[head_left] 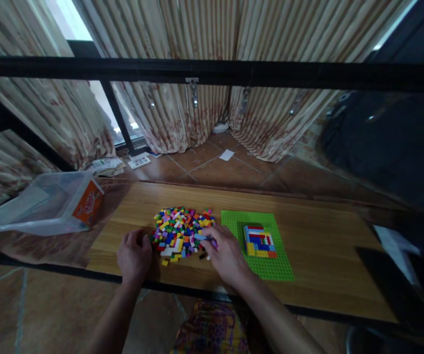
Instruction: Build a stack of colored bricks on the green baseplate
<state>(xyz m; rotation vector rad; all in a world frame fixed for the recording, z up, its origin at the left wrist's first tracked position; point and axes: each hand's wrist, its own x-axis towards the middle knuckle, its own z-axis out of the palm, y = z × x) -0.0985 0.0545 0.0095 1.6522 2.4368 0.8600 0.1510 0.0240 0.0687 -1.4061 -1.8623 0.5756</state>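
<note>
A heap of small bricks in many colours [178,228] is spread over the wooden table. My right hand [227,253] reaches over the heap's right side, with a light blue brick [200,237] pinched between thumb and fingers. My left hand [134,255] rests at the heap's left edge with its fingers curled in; the fingertips are hidden, so I cannot make out whether anything is in them. Right of the heap lies a green baseplate [280,265]. A low block of red, blue, white, yellow and orange bricks [259,242] is built up on it.
The wooden table [322,255] has a dark front edge. On the left stands a clear plastic box [49,201] with an orange label. A black metal bar [212,73] crosses above, before striped curtains [197,34]. Dark objects [392,275] and white paper [396,248] are at right.
</note>
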